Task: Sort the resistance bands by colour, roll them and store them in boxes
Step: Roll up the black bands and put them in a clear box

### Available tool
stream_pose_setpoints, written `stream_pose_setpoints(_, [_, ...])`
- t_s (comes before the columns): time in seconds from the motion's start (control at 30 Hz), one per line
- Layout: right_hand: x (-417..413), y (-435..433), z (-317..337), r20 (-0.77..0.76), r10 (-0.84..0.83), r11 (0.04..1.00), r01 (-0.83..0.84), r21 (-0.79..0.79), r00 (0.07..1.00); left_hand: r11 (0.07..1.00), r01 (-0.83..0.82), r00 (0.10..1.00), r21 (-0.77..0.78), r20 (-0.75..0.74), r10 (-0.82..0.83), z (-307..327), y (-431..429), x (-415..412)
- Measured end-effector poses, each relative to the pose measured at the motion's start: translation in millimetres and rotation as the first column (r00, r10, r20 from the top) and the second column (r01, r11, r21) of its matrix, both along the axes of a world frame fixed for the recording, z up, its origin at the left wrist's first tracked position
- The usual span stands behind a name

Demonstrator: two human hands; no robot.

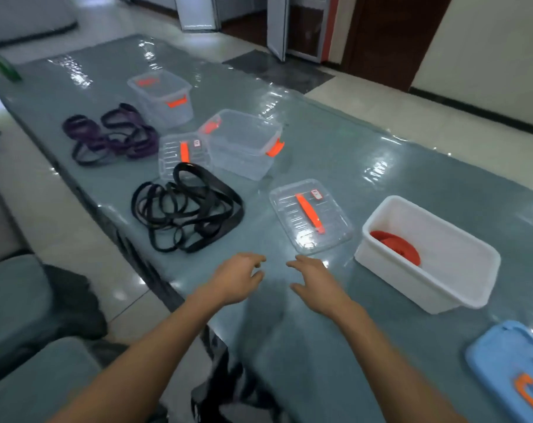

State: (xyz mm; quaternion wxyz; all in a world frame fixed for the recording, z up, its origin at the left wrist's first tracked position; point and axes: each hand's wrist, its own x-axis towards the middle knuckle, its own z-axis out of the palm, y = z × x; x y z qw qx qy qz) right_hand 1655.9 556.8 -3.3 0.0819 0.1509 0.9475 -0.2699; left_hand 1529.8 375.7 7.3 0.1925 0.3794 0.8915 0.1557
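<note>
A rolled red band (396,246) lies inside the white box (460,279) at the right. A loose heap of black bands (187,209) sits left of centre, and a heap of purple bands (109,135) lies farther back left. My left hand (236,277) and my right hand (315,280) hover side by side over the table's near edge, fingers loosely curled, holding nothing. Both are in front of the black bands and apart from them.
A clear open box (243,145) with orange clips stands mid-table, a closed clear box (163,97) behind it. Two clear lids (311,215) (182,154) lie flat. A blue lid (512,367) is at the near right. Grey chairs (18,303) stand left of the table.
</note>
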Motion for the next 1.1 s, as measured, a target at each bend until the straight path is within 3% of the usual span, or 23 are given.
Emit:
stream_pose_setpoints(0.3, [-131.7,-115.9,-0.5,0.086,0.103,0.993,-0.098,-0.059,0.991,0.994,-0.104,0.992,0.023,0.069,0.102,-24.9,-130.6,-102.3])
stream_pose_setpoints(0.53, [-197.4,-162.9,-3.0,0.058,0.117,0.988,-0.111,-0.105,0.991,0.982,-0.168,0.982,0.083,0.095,0.161,-34.7,-191.8,-161.6])
stream_pose_setpoints(0.77, [-258.9,-149.7,-15.6,0.049,0.085,0.979,-0.074,-0.192,0.995,0.977,-0.194,0.979,0.092,0.076,0.187,-49.0,-199.2,-222.5])
stream_pose_setpoints(1.1, [-373.2,-65.9,-37.1,-0.039,-0.093,0.982,0.086,-0.166,0.995,0.990,-0.141,0.989,0.001,0.035,0.140,-47.5,-152.7,-365.0])
